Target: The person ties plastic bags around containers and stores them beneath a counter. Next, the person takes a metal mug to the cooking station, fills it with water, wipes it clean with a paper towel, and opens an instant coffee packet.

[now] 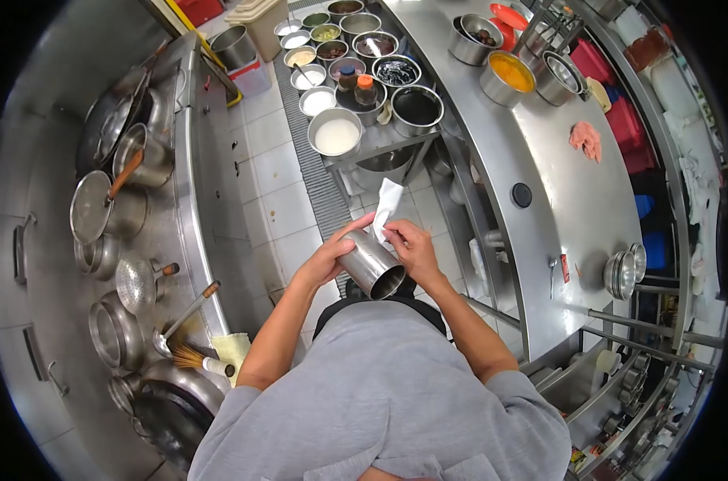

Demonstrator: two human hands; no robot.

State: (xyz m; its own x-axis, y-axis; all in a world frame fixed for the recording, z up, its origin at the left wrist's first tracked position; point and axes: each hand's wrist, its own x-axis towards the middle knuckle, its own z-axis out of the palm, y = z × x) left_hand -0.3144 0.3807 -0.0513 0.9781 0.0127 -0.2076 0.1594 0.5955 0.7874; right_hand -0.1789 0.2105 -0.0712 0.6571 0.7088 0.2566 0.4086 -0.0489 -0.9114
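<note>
A tall steel cylinder is held in front of the body, tilted with its dark open mouth toward the grey shirt. My left hand is wrapped round its left side near the far end. At its right side, my right hand pinches a white cloth or tissue, which sticks up past the fingers and touches the far end of the cylinder.
On the left, a steel counter carries pots, strainers, a ladle and a brush. Ahead, a low rack bears several bowls of sauces and powders. The right steel counter holds pots, a pink cloth and small bowls.
</note>
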